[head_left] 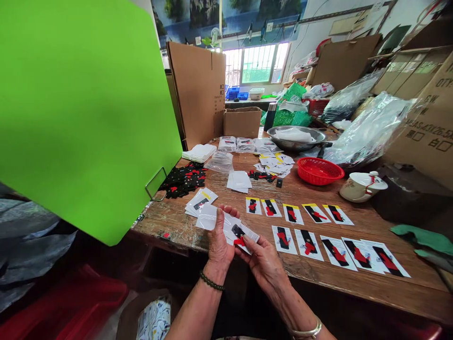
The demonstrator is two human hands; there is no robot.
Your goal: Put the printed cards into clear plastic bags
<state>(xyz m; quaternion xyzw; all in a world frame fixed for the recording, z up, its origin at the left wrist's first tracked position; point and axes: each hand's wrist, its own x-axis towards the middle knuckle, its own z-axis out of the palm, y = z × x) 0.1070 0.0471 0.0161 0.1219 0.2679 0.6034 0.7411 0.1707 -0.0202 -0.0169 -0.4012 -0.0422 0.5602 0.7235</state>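
My left hand (220, 236) is closed, its thumb pressing down a whitish, shiny plastic sleeve (205, 218). To the right of it is a white printed card (252, 233) carrying a black strip (237, 230) and a red piece (239, 241). My right hand (265, 259) pinches that card's right side, thumb by the red piece. Whether the card is partly inside the sleeve, I cannot tell. Just behind my left hand lies a small stack of cards (193, 208). Two rows of cards with black and red pieces, such as a near card (283, 240), lie to the right.
A green board (88, 104) rises at the left beside a pile of black and red pieces (184, 179). Farther back are filled plastic packs (245, 144), loose cards (276, 164), a metal pan (276, 141), a red basket (320, 177) and a lidded pot (357, 191).
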